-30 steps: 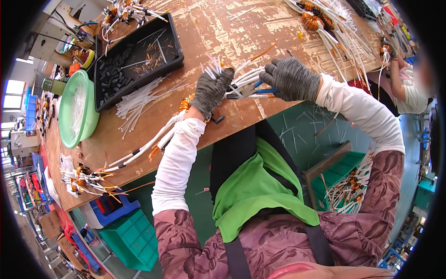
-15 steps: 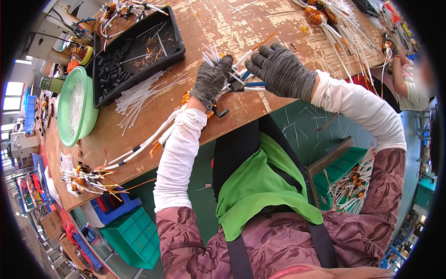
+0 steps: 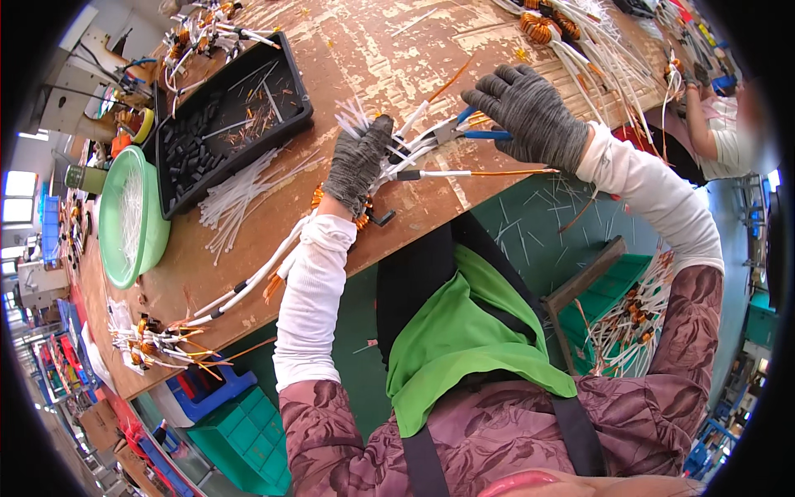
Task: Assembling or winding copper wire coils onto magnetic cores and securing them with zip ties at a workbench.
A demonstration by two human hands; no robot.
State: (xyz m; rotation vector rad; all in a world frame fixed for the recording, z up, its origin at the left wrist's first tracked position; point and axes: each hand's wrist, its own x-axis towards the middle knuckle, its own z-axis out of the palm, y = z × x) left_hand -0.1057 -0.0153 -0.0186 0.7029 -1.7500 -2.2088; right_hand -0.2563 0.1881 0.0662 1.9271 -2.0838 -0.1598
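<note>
My left hand [image 3: 354, 166], in a grey knit glove, is closed around thick white wires [image 3: 418, 149] near the table's front edge. Thin white cable ties [image 3: 351, 114] stick up out of the same grip. In my gloved right hand [image 3: 538, 116] are blue-handled cutters [image 3: 484, 134], their jaws pointing left at the wires. The nearest wire has a black sleeve and a bare copper end that reaches right, below the cutters. Under my left wrist, orange copper windings [image 3: 362, 220] show partly. The fingers of my left hand hide the point where the wires are bundled.
Left on the table is a black tray [image 3: 240, 178] with black sleeves and scraps. Loose cable ties [image 3: 240, 207] lie beside it, near a green basin [image 3: 157, 236]. More wired coils [image 3: 542, 29] rest at the far right. A co-worker's arm [image 3: 700, 124] shows at right.
The cutters and my right hand have drawn back to the right, away from my left hand. The black-sleeved wire now shows below the cutters. The view has shifted slightly.
</note>
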